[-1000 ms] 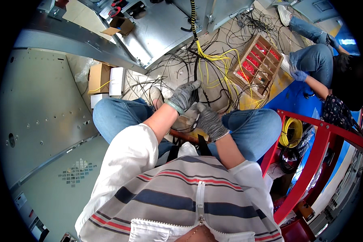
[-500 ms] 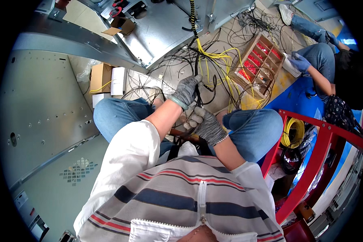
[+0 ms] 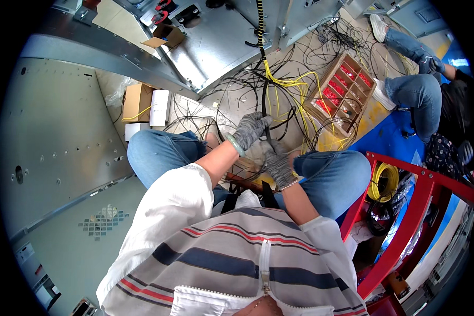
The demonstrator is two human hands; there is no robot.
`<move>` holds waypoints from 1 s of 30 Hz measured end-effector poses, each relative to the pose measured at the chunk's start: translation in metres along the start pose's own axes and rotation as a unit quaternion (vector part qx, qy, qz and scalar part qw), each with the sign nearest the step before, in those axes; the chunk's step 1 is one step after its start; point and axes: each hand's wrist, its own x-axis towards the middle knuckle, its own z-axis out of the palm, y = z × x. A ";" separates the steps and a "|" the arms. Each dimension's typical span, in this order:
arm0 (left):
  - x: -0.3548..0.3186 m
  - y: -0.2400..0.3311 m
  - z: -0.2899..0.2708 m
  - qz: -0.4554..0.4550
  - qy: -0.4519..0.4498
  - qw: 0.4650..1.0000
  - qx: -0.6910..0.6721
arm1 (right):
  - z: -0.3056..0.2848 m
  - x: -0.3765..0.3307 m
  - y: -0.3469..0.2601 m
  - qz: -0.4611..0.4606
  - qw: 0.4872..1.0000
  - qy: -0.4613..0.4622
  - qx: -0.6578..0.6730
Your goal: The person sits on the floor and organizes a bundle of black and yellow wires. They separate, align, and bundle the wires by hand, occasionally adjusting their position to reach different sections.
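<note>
In a grey knitted glove, my left hand (image 3: 251, 129) is closed around a black cable bundle (image 3: 265, 99) between my knees. My right hand (image 3: 279, 164), gloved the same way, is just below and to the right, its fingers closed at the lower part of the bundle. Its fingertips are partly hidden. Upward, the bundle runs into a yellow-and-black wrapped harness (image 3: 260, 26) coming from the metal cabinet. Yellow wires (image 3: 295, 82) branch off to the right of it, and loose black wires spread over the floor around my hands.
A wooden compartment tray (image 3: 339, 95) with small red parts lies to the right. Beyond it a co-worker sits, jeans-clad leg (image 3: 413, 95) near the tray. A red metal frame (image 3: 400, 231) stands at my right, a grey metal panel (image 3: 63, 137) at my left, near a cardboard box (image 3: 137, 102).
My right hand has turned, its curled fingers moving from the left side up against the bundle. The co-worker's gloved hand has left the tray's side. The whole view has shifted slightly.
</note>
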 end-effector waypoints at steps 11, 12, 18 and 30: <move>-0.031 -0.013 0.002 -0.169 -0.086 0.928 -0.321 | -0.011 0.010 0.039 -0.249 0.923 0.048 -0.288; -0.027 -0.019 -0.002 -0.178 -0.103 0.924 -0.321 | -0.009 0.007 0.030 -0.098 0.988 -0.040 -0.113; -0.027 -0.006 -0.002 -0.137 -0.057 0.978 -0.144 | -0.016 0.005 0.019 -0.008 0.997 -0.059 -0.052; -0.021 -0.003 -0.018 -0.083 -0.099 0.973 -0.191 | -0.128 -0.075 -0.145 -0.183 0.921 0.230 0.254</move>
